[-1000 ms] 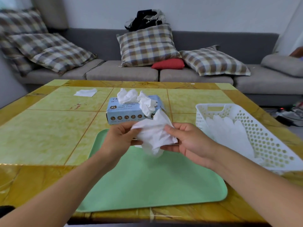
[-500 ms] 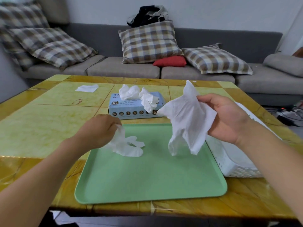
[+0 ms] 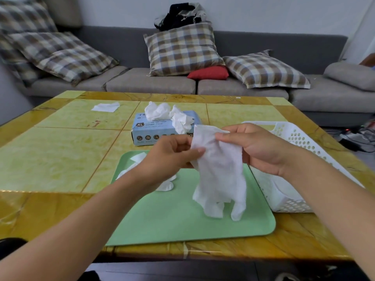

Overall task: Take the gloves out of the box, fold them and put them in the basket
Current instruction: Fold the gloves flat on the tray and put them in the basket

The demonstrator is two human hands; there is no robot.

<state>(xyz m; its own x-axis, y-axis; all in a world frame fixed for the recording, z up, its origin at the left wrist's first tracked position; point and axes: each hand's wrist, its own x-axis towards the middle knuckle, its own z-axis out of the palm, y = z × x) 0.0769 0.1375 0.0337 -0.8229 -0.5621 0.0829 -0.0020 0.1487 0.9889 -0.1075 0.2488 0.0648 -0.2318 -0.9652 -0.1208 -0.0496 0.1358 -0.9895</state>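
Observation:
A white glove (image 3: 220, 173) hangs fingers-down above the green tray (image 3: 182, 220). My left hand (image 3: 172, 157) pinches its cuff edge on the left. My right hand (image 3: 257, 147) pinches the cuff on the right. A second white glove (image 3: 140, 159) lies crumpled on the tray's far left part, mostly hidden behind my left hand. The blue glove box (image 3: 150, 130) stands behind the tray with crumpled gloves (image 3: 168, 114) sticking out of its top. The white perforated basket (image 3: 300, 138) sits at the right, partly hidden by my right forearm.
A white tissue (image 3: 105, 107) lies on the yellow table (image 3: 50, 155) at the far left. A grey sofa (image 3: 152, 84) with checked cushions stands behind the table. Cables lie on the floor at the right (image 3: 357, 136).
My left hand let go of the glove on the tray and rose to take the cuff of the hanging glove. My right hand lowered toward the middle with that glove.

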